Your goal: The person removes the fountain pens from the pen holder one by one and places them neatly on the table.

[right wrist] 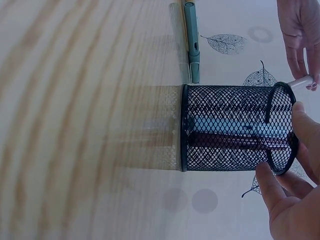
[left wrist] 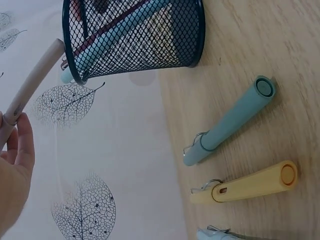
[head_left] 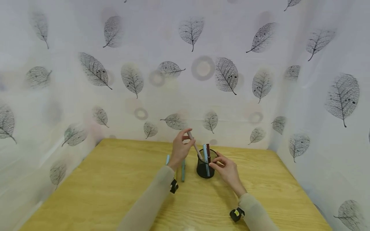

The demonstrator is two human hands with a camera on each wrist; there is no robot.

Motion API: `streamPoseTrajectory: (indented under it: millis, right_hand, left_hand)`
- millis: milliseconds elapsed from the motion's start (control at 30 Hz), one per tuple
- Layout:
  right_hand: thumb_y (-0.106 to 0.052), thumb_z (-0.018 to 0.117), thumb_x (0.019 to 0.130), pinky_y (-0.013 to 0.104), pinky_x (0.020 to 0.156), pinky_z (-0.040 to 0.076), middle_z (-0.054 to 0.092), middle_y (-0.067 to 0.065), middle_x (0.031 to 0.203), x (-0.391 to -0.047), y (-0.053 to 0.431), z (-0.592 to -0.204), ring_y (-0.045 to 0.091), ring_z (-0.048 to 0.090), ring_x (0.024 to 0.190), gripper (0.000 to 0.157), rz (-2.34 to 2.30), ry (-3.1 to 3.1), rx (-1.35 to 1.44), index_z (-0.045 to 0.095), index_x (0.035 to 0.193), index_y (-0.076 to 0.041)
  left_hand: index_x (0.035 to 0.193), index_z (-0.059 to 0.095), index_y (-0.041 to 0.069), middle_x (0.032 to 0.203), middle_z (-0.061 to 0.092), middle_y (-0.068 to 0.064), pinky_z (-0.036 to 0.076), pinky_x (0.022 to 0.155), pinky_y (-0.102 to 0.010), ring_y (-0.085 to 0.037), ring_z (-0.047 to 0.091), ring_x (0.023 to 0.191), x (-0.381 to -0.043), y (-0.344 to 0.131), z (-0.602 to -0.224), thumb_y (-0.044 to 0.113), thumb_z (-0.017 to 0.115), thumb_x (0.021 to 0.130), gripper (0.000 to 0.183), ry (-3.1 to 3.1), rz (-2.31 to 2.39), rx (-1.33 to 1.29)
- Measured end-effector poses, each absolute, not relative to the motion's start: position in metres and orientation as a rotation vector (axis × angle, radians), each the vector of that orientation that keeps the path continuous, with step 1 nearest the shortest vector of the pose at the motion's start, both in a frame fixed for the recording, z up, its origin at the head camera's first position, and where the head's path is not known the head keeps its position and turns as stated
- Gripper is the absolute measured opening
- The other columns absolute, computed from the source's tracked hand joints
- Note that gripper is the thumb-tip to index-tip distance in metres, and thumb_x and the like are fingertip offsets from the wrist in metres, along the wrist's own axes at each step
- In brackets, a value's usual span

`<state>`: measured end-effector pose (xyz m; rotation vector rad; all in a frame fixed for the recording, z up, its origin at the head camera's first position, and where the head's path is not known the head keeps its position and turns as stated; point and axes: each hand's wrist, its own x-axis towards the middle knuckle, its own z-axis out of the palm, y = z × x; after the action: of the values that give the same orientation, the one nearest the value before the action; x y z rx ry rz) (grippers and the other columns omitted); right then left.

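My left hand [head_left: 180, 150] pinches a pinkish-grey pen [head_left: 195, 147] near its upper end. The pen slants down, its lower end at the mouth of a black mesh pen cup [head_left: 200, 170]. Inside the cup stand a light blue pen [head_left: 205, 152] and a dark red pen [head_left: 208, 150]. With thumb and fingers my right hand [head_left: 230, 170] holds the cup's rim on the right side. The cup stands upright on the table, and its mesh wall [right wrist: 225, 97] shows the pens through it in the right wrist view.
Left of the cup, a green pen [left wrist: 237, 120], a yellow pen [left wrist: 255, 182] and another light blue pen [left wrist: 215, 234] lie on the wooden table [head_left: 110, 186]. A leaf-patterned curtain [head_left: 162, 99] hangs behind the table and along both sides.
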<state>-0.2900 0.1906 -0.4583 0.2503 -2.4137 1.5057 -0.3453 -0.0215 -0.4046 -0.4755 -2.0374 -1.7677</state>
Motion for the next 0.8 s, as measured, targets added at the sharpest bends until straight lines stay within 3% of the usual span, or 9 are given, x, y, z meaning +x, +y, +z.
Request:
streamPoseTrajectory:
  millis: [233, 467, 600, 800]
  right_hand:
    - [-0.018, 0.079, 0.083, 0.031, 0.089, 0.057, 0.052, 0.013, 0.145, -0.289, 0.189, -0.457, 0.033, 0.064, 0.116, 0.018, 1.514, -2.414, 0.237, 0.071, 0.094, -0.007]
    - [-0.023, 0.079, 0.083, 0.031, 0.09, 0.056, 0.051, 0.011, 0.146, -0.287, 0.189, -0.456, 0.032, 0.063, 0.118, 0.019, 1.503, -2.425, 0.24, 0.071, 0.094, -0.009]
    - [-0.023, 0.079, 0.083, 0.031, 0.09, 0.057, 0.051, 0.011, 0.146, -0.286, 0.189, -0.455, 0.032, 0.063, 0.118, 0.019, 1.506, -2.425, 0.238, 0.071, 0.094, -0.009]
    - [-0.021, 0.079, 0.083, 0.031, 0.089, 0.057, 0.051, 0.012, 0.146, -0.287, 0.189, -0.456, 0.033, 0.063, 0.116, 0.018, 1.51, -2.422, 0.229, 0.071, 0.094, -0.009]
  left_hand:
    - [0.132, 0.06, 0.018, 0.127, 0.058, -0.006, 0.061, 0.073, -0.028, -0.025, 0.064, 0.101, -0.348, -0.033, -0.41, 0.002, 0.072, 0.087, 0.049, -1.99, -1.844, -0.444]
    - [0.132, 0.06, 0.013, 0.133, 0.056, -0.009, 0.061, 0.077, -0.04, -0.026, 0.064, 0.101, -0.348, -0.047, -0.412, -0.005, 0.07, 0.085, 0.051, -1.974, -1.941, -0.438]
    - [0.132, 0.06, 0.014, 0.132, 0.056, -0.01, 0.062, 0.077, -0.036, -0.024, 0.066, 0.096, -0.347, -0.055, -0.413, -0.009, 0.068, 0.085, 0.053, -1.981, -2.052, -0.447]
    - [0.135, 0.057, 0.008, 0.132, 0.057, -0.017, 0.062, 0.075, -0.037, -0.037, 0.067, 0.096, -0.347, -0.066, -0.415, -0.009, 0.066, 0.087, 0.052, -1.974, -2.125, -0.484]
